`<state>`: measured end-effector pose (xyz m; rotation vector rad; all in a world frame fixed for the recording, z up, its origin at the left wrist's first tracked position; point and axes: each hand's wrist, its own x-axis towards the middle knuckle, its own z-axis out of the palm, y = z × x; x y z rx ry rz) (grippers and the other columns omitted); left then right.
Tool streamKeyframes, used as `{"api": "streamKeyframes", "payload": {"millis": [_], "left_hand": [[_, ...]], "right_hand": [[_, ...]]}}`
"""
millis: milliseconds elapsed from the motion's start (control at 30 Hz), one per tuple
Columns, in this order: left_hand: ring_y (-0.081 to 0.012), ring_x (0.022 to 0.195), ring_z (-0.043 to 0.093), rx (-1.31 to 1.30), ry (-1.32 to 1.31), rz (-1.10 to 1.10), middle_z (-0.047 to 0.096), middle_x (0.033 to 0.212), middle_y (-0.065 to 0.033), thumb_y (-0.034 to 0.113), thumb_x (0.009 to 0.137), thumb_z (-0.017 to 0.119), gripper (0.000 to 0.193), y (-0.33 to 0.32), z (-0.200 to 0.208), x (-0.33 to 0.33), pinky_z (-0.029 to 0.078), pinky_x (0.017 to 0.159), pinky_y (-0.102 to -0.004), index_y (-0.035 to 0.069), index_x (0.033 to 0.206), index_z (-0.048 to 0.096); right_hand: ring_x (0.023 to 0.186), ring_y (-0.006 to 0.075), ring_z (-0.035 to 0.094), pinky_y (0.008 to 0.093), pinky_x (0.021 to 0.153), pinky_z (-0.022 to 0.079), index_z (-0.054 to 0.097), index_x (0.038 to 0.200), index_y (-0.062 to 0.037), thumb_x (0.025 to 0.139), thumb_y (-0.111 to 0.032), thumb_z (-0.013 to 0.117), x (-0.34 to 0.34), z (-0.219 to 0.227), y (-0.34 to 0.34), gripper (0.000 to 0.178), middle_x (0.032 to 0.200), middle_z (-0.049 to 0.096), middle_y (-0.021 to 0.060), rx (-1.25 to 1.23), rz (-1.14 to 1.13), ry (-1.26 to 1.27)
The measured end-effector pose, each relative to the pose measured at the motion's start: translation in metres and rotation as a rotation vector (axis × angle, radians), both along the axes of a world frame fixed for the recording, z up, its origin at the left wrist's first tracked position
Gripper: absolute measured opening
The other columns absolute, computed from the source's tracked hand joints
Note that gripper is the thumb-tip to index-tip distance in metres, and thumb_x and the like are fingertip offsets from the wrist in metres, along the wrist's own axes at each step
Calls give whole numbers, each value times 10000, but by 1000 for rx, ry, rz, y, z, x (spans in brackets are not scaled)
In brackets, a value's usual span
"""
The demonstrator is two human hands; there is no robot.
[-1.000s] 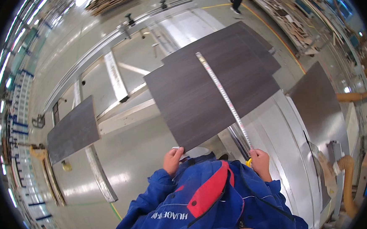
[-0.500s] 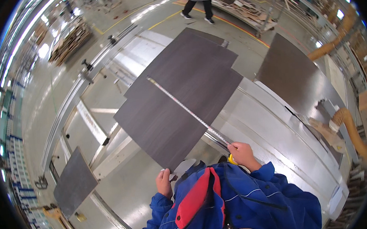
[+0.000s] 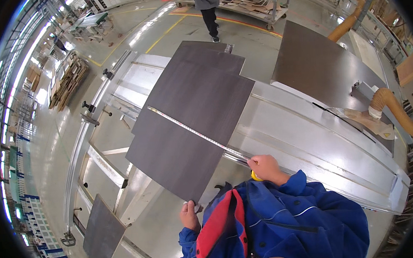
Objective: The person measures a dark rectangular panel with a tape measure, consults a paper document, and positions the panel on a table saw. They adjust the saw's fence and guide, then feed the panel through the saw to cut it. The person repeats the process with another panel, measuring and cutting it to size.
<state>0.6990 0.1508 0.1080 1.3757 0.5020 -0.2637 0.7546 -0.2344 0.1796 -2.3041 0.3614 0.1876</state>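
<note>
A dark grey-brown panel (image 3: 187, 130), with stepped edges at its far end, lies across the metal machine table. My left hand (image 3: 189, 216) is closed on the panel's near corner, thumb on top. In my right hand (image 3: 265, 168) is a yellow tape measure (image 3: 255, 175), mostly hidden by the palm and sleeve. Its drawn-out blade (image 3: 192, 131) crosses the panel's top to the far left edge. Whether the blade's tip hooks over that edge is too small to tell.
A silver sliding table (image 3: 282, 124) extends to the right, beside a large brown board (image 3: 321, 65) and a tan hose (image 3: 394, 112). A rail frame (image 3: 105, 159) stands left, with a smaller grey board (image 3: 103, 232). Beyond, a person (image 3: 208, 10) stands near a cart of offcuts (image 3: 251, 5).
My view has turned, so the table and panel appear shifted. Both hands keep their holds, and the blade still lies across the panel. The person beyond has changed stance.
</note>
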Motion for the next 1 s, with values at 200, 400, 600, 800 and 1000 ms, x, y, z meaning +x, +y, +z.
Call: {"api": "streamKeyframes", "payload": {"millis": [200,400,600,800,1000], "left_hand": [[-176,774,659,26,-6,0,681,908,-58,298,1058,648,302,-4,5,1,604,703,-372,4,994,676],[-205,751,685,190,-55,-42,691,874,-80,346,1063,637,369,-2,-2,-2,552,703,-343,-8,967,676],[-185,774,673,242,-19,-31,699,900,-78,347,1063,635,371,-1,-9,-4,545,722,-340,-10,980,696],[-90,805,508,-20,-13,53,609,872,12,292,1054,665,308,-12,5,-2,454,731,-300,19,914,689],[-175,780,657,52,3,20,690,901,-69,323,1060,648,339,-12,11,1,534,739,-332,2,954,680]], "right_hand": [[768,426,683,535,674,524,767,863,-110,957,-421,611,7,1,-2,361,796,718,169,-22,8,11],[744,432,675,532,661,518,773,852,-106,961,-421,614,7,-7,-4,369,775,707,178,-28,10,-55],[728,431,670,495,630,505,754,837,-69,960,-393,643,7,-7,-8,364,757,690,196,-43,15,-13],[705,418,675,483,623,502,742,835,-40,965,-360,647,5,-1,-8,359,756,689,199,-21,39,-71],[770,398,705,443,681,536,761,927,-40,964,-347,657,2,-4,-4,326,824,720,204,62,-6,-57]]}}
